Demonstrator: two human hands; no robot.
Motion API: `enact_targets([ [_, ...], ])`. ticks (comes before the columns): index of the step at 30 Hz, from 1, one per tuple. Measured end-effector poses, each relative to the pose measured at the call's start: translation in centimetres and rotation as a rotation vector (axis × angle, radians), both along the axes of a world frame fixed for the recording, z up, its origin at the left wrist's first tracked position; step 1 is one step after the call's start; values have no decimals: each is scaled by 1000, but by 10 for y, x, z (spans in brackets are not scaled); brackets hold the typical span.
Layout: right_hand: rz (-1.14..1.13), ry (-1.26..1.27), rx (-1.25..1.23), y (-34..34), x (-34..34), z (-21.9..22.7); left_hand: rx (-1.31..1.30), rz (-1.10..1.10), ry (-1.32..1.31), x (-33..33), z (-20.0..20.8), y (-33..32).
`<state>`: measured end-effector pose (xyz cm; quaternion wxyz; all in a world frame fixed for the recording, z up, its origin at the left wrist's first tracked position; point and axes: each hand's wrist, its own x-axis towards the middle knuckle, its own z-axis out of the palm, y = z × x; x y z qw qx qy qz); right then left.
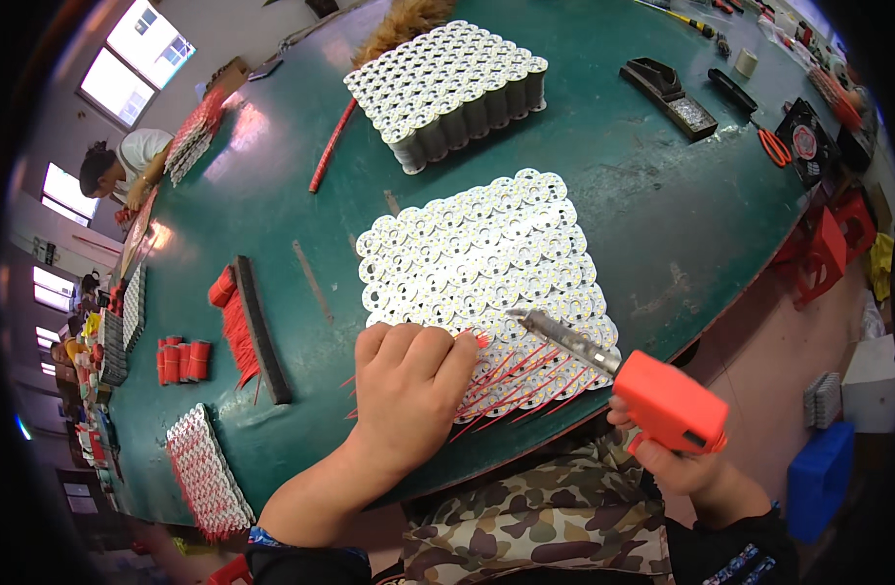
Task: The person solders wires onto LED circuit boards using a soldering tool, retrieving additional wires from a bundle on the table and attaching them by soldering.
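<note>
A sheet of joined white round LED boards [477,253] lies on the green table in front of me. Over its near left part my left hand [408,380] is closed, with red wires [521,380] sticking out past the fingers on both sides. Several of these wires run across the near rows of boards. In my right hand [677,463] is a soldering gun with an orange-red body [672,400]. Its metal barrel [574,343] points left, and the tip is at the boards, just right of my left hand. Contact between tip and board cannot be made out.
A thick stack of similar white boards [447,83] stands farther back beside a brown brush. Red wire bundles [184,361], a dark bar [262,331] and a wired panel [209,468] lie left. Orange-handled scissors [773,146] rest right. Another person [131,166] works at far left.
</note>
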<state>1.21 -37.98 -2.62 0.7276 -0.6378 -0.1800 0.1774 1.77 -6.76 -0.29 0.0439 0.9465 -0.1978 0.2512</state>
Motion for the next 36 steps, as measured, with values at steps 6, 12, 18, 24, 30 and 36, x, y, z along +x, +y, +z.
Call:
enact_targets([
  [6,24,-632,-316,-12,-5,-29,20,-26,28,-1,-5,2],
  [12,57,-689,-227,-1,7,-27,32,-33,65,-2,-6,2],
  [18,50,-711,-243,3,8,-30,22,-36,78,-3,-6,3],
  [24,54,-723,-255,5,9,-28,19,-34,74,-2,-7,3],
  [30,-14,-741,-230,10,5,-30,15,-39,74,-2,-6,3],
  [36,-16,-804,-252,15,9,-19,3,-14,99,-3,-4,1],
])
